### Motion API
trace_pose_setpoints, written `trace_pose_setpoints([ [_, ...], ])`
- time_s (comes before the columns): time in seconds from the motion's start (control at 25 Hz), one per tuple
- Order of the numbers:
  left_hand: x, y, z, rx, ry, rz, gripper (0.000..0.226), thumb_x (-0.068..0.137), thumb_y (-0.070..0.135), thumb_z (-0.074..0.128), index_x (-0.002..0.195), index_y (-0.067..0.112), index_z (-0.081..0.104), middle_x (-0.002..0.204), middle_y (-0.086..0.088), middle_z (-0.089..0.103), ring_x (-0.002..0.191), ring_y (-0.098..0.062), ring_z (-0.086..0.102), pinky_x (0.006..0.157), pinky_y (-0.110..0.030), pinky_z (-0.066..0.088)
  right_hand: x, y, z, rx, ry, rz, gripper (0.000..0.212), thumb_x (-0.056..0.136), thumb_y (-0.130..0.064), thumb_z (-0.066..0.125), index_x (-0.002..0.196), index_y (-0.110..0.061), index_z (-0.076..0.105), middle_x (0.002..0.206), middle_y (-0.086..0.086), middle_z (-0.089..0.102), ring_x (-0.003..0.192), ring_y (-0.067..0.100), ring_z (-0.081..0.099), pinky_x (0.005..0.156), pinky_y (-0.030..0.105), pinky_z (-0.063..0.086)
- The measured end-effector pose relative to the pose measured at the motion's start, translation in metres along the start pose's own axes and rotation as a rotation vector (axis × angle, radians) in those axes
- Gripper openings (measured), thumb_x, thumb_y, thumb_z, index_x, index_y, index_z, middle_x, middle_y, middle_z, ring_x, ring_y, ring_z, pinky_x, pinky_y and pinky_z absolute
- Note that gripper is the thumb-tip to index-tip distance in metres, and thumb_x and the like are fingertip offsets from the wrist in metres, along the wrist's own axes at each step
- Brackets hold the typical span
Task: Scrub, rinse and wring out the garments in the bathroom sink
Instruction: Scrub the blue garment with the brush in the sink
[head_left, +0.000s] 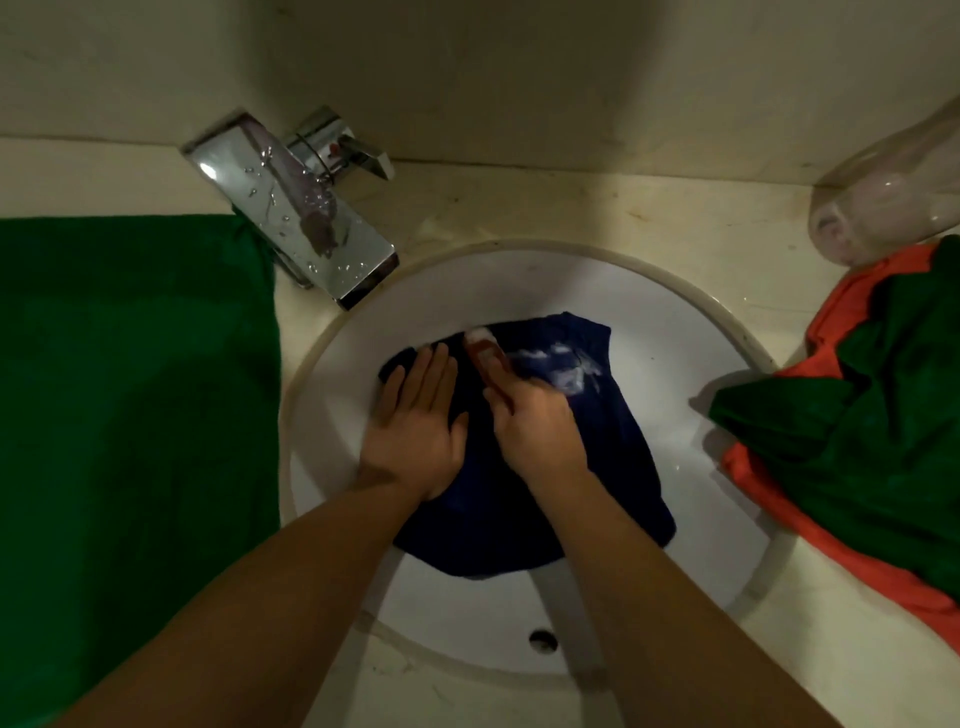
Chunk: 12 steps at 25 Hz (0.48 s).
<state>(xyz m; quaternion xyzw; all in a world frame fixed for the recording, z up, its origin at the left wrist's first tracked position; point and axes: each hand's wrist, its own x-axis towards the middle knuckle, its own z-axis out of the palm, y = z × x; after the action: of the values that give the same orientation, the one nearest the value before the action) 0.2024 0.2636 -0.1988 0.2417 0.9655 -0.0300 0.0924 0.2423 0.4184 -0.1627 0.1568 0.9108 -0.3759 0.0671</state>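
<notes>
A flat dark-green cloth (130, 415) covers the beige stone table (571, 208) at left. The round white sink (675, 364) holds a wet navy-blue garment (613, 457). The left hand (415, 415) presses it with straight fingers, and the right hand (535, 421) grips a sudsy reddish scrubbing bar (485, 351) against it.

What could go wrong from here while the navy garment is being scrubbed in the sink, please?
The sudsy reddish bar or brush in the right hand looks slippery and might slip out onto the navy garment. The left hand only presses flat, so the cloth could bunch. The green and orange garments lie over the sink rim, so they may slide in or catch suds.
</notes>
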Motion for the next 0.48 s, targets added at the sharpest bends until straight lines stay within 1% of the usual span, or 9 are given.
trace_pose_setpoints([
  [0.04, 0.0, -0.001, 0.001, -0.008, -0.005, 0.003, 0.071, 0.098, 0.044, 0.023, 0.16, 0.011, 0.015, 0.169, -0.007, 0.011, 0.156, -0.02, 0.006, 0.125, -0.041, 0.0, 0.006, 0.005, -0.01, -0.034, -0.001, 0.047, 0.047, 0.104, -0.034, 0.048, 0.149, -0.046, 0.045, 0.119, 0.015, 0.07, 0.096, 0.031, 0.069, 0.084, 0.037, 0.058],
  [0.16, 0.0, -0.003, 0.0, -0.059, 0.013, 0.019, 0.068, 0.099, 0.044, 0.02, 0.16, 0.013, 0.02, 0.169, -0.004, 0.014, 0.156, -0.018, 0.01, 0.126, -0.041, 0.006, 0.003, 0.048, -0.055, -0.072, 0.099, 0.368, 0.039, 0.104, -0.037, 0.054, 0.143, -0.036, 0.058, 0.116, 0.016, 0.071, 0.097, 0.033, 0.067, 0.088, 0.031, 0.05],
  [0.2, 0.0, -0.002, -0.001, -0.075, 0.01, 0.036, 0.067, 0.1, 0.044, 0.021, 0.16, 0.013, 0.022, 0.168, -0.003, 0.016, 0.156, -0.017, 0.011, 0.126, -0.041, 0.007, -0.006, 0.051, -0.063, -0.071, 0.135, 0.442, 0.039, 0.104, -0.037, 0.055, 0.143, -0.034, 0.058, 0.115, 0.016, 0.071, 0.096, 0.032, 0.067, 0.088, 0.03, 0.049],
  [0.24, -0.001, -0.002, -0.001, -0.079, 0.009, 0.05, 0.067, 0.1, 0.044, 0.022, 0.159, 0.013, 0.023, 0.168, -0.003, 0.016, 0.156, -0.017, 0.012, 0.126, -0.042, 0.007, -0.01, 0.046, -0.061, -0.042, 0.189, 0.457, 0.04, 0.105, -0.035, 0.055, 0.144, -0.032, 0.057, 0.115, 0.015, 0.072, 0.095, 0.031, 0.067, 0.087, 0.029, 0.048],
  [0.28, -0.002, -0.001, 0.0, -0.078, 0.015, 0.051, 0.067, 0.1, 0.044, 0.024, 0.159, 0.012, 0.023, 0.168, -0.004, 0.017, 0.156, -0.018, 0.012, 0.126, -0.042, 0.008, -0.008, 0.031, -0.051, 0.013, 0.217, 0.422, 0.039, 0.105, -0.033, 0.055, 0.144, -0.032, 0.057, 0.116, 0.014, 0.072, 0.096, 0.029, 0.067, 0.086, 0.027, 0.048],
  [0.32, -0.001, -0.001, 0.0, -0.084, 0.023, 0.043, 0.068, 0.099, 0.044, 0.027, 0.159, 0.011, 0.024, 0.168, -0.006, 0.019, 0.156, -0.019, 0.013, 0.126, -0.042, 0.009, -0.004, 0.012, -0.037, 0.066, 0.206, 0.312, 0.04, 0.105, -0.029, 0.055, 0.145, -0.034, 0.056, 0.116, 0.013, 0.072, 0.098, 0.028, 0.068, 0.087, 0.026, 0.05],
  [0.4, 0.003, 0.0, 0.001, -0.101, 0.015, 0.027, 0.069, 0.098, 0.043, 0.031, 0.158, 0.009, 0.028, 0.167, -0.008, 0.022, 0.155, -0.021, 0.016, 0.126, -0.043, 0.011, -0.001, -0.008, -0.001, 0.069, 0.058, 0.026, 0.049, 0.103, -0.024, 0.056, 0.147, -0.044, 0.05, 0.116, 0.013, 0.071, 0.098, 0.027, 0.069, 0.088, 0.032, 0.056],
  [0.44, 0.003, -0.001, 0.001, -0.1, 0.006, 0.02, 0.069, 0.099, 0.043, 0.03, 0.158, 0.008, 0.028, 0.167, -0.008, 0.022, 0.155, -0.021, 0.015, 0.126, -0.043, 0.01, 0.001, -0.002, 0.001, 0.041, -0.009, -0.035, 0.053, 0.102, -0.023, 0.056, 0.147, -0.05, 0.047, 0.114, 0.012, 0.071, 0.095, 0.027, 0.068, 0.084, 0.035, 0.057],
  [0.48, 0.003, -0.002, 0.001, -0.094, -0.006, 0.016, 0.069, 0.099, 0.044, 0.028, 0.159, 0.01, 0.024, 0.168, -0.007, 0.018, 0.156, -0.02, 0.012, 0.126, -0.042, 0.008, 0.004, 0.01, -0.013, 0.007, -0.012, 0.01, 0.052, 0.103, -0.023, 0.057, 0.145, -0.053, 0.048, 0.112, 0.01, 0.07, 0.09, 0.025, 0.067, 0.08, 0.035, 0.057],
])
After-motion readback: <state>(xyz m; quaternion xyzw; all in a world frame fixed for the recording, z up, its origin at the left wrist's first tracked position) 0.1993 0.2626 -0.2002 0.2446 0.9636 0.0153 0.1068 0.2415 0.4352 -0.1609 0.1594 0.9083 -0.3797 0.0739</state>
